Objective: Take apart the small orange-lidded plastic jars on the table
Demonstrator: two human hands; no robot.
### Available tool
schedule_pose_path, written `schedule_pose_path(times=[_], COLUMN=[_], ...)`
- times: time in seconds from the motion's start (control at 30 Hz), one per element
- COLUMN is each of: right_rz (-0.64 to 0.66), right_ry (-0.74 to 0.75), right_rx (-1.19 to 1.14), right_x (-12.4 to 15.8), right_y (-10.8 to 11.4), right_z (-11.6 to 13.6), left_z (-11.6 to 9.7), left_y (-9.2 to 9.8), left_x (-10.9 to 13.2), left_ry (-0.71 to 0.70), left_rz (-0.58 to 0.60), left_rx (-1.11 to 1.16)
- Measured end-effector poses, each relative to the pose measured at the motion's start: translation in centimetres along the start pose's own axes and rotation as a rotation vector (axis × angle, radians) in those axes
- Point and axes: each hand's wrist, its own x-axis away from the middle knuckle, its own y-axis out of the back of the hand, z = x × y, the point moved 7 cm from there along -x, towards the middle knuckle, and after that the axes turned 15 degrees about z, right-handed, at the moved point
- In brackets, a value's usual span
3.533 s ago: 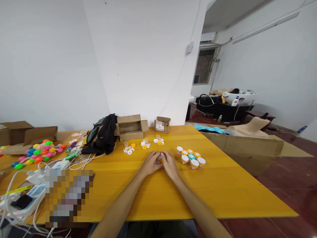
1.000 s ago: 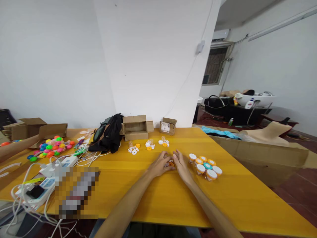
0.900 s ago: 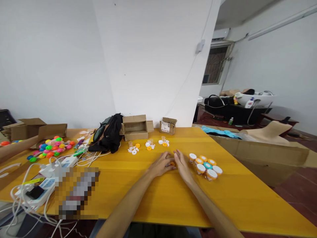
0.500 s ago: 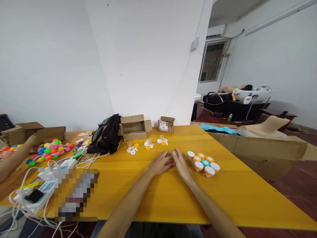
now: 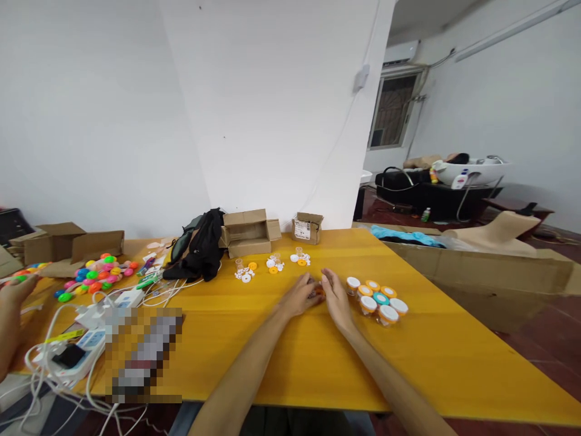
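Head view: my left hand [image 5: 300, 298] and right hand [image 5: 336, 298] are gripping a small orange-capped jar [image 5: 316, 292] on the counter [image 5: 281, 357], just beside the capped jars [image 5: 377, 301]. I'm seemingly seating its cap, which calls for steady fingers.

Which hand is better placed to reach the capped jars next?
Right, probably. The right hand lies next to the capped jars, which stand just to its right. The left hand is on the far side of the small orange piece between both hands and would have to cross.
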Motion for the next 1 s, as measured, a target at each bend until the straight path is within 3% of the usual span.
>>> schedule_pose_path(times=[0.27, 0.43, 0.63, 1.0], right_rz=[-0.072, -0.117, -0.096, -0.082], right_ry=[0.086, 0.038, -0.034, -0.091], right_rx=[-0.084, -0.193, -0.266, -0.303], right_x=[1.9, 2.3, 2.3, 2.4], right_y=[0.7, 0.8, 0.6, 0.3], right_z=[3.7, 3.8, 3.9, 4.0], left_z=[0.4, 1.0, 3.1, 4.6], left_y=[-0.1, -0.2, -0.3, -0.6], left_x=[-2.2, -4.4, -8.8, -13.5], left_ry=[0.005, 0.006, 0.112, 0.281], left_rz=[-0.051, -0.077, -0.138, -0.257], left_rx=[0.09, 0.118, 0.138, -0.082])
